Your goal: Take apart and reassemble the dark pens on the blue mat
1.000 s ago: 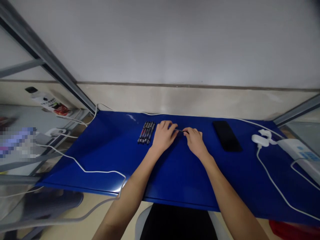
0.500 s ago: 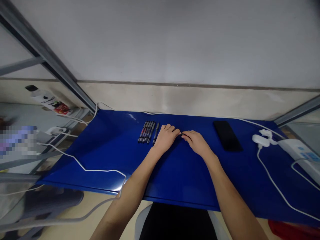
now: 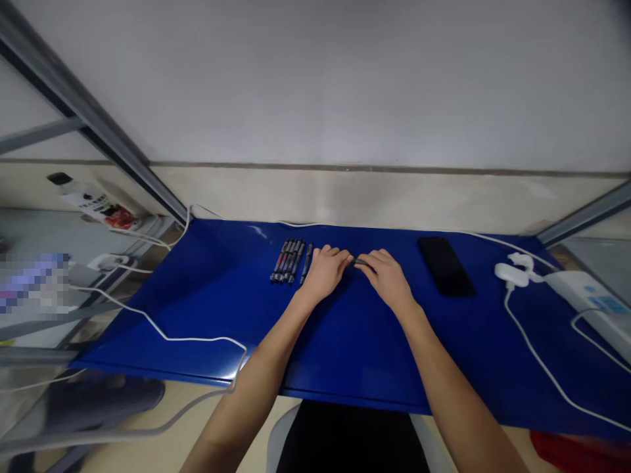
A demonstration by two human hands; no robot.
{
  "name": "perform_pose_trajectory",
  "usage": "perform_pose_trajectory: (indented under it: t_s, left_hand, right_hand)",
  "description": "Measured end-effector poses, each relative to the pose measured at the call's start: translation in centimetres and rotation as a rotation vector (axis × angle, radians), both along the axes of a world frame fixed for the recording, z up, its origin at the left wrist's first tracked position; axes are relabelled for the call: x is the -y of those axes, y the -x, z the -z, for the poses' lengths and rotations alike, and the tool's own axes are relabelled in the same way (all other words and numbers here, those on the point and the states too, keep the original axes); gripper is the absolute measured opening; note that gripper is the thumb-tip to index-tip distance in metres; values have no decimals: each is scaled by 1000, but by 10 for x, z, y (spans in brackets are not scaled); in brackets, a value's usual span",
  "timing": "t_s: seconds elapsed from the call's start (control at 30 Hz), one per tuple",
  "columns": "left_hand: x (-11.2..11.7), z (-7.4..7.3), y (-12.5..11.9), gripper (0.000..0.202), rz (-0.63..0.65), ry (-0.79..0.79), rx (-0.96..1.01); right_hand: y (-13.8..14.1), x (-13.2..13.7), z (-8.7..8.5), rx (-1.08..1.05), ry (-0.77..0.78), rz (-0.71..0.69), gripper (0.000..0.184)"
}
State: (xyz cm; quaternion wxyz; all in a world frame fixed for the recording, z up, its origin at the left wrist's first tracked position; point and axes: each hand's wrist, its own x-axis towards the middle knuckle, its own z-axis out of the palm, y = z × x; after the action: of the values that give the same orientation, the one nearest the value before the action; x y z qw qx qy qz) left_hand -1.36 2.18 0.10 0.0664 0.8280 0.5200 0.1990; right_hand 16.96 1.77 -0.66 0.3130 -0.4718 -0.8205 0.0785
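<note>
While a row of dark-and-grey pens (image 3: pixel 286 261) lies lined up at left, apparently done, a lone pen (image 3: pixel 306 263) sits just right of it, apart. Left hand (image 3: pixel 326 270) and right hand (image 3: pixel 387 274) pinch a dark stick (image 3: pixel 359 261) between them at desk (image 3: pixel 345 341) centre; probably another pen, seemingly unfinished. Slim, roughly level, ends hidden by fingers.

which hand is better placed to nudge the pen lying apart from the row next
Probably the left hand: it is right beside that lone pen, while the right hand is farther off. Both seem to grip a dark slim item, though.
</note>
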Motion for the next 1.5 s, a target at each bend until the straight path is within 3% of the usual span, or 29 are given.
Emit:
perform_pose_trajectory:
  t_s: [0.2, 0.3, 0.37, 0.57, 0.73, 0.9, 1.03, 1.17, 1.37, 1.5]
  left_hand:
    - [1, 2, -1, 37, -22, -29, -6]
    - [0, 4, -1, 37, -37, -28, -13]
    - [0, 4, -1, 38, -48, -22, -16]
    - [1, 3, -2, 37, -34, -18, -29]
    - [1, 5, -3, 36, -61, -43, -21]
    - [2, 5, -5, 35, -40, -72, -19]
    - [3, 6, -5, 34, -47, -63, -10]
    - [2, 8, -5, 33, -10, -69, 22]
    - [3, 8, -6, 37, -34, -58, 31]
    - [5, 5, -7, 36, -37, -39, 73]
  right_hand:
    - [-7, -5, 1, -319, 323, 120, 37]
    - [-8, -9, 4, -490, 358, 67, 20]
    - [-6, -9, 5, -532, 345, 39, 25]
    - [-2, -5, 2, -574, 418, -6, 29]
    - [-3, -4, 1, -526, 363, -34, 52]
    - [-2, -4, 1, -528, 403, -13, 41]
    - [-1, -3, 1, -493, 362, -11, 61]
    - [0, -2, 0, -531, 443, 5, 44]
    - [-3, -5, 1, -527, 394, 8, 58]
    - [-3, -5, 2, -550, 447, 10, 43]
